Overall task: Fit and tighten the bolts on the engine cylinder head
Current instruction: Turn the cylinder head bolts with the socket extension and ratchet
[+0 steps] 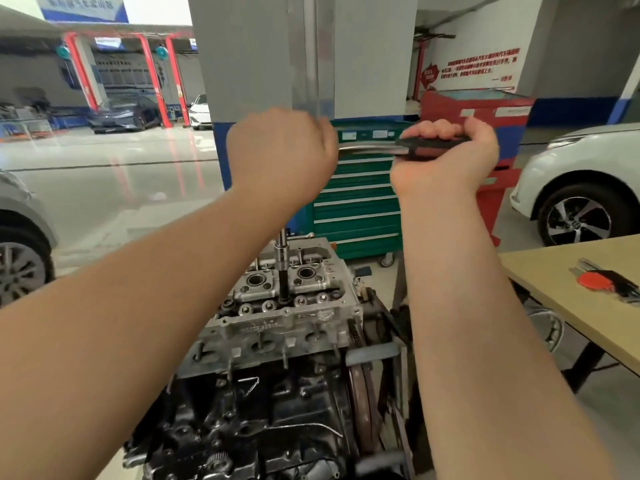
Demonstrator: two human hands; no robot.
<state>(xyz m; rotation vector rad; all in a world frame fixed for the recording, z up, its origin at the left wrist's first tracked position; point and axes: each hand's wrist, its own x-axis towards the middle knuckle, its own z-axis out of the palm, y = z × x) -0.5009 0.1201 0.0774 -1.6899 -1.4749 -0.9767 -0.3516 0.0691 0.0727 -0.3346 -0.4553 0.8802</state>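
The aluminium cylinder head [277,327] sits on a dark engine block [263,427] below me. A long extension bar with a socket [283,268] stands upright in a bolt hole near the head's middle. A wrench with a steel shaft [367,148] and a dark handle runs level above it. My left hand [282,150] is closed over the wrench's head end, on top of the extension, and hides it. My right hand [446,154] grips the dark handle [429,143].
A green drawer tool cabinet [360,202] and a grey-and-blue pillar [263,57] stand behind the engine. A red cabinet [485,109] is at the back right. A wooden table [561,292] on the right carries a hex key set [609,282]. Cars are parked left and right.
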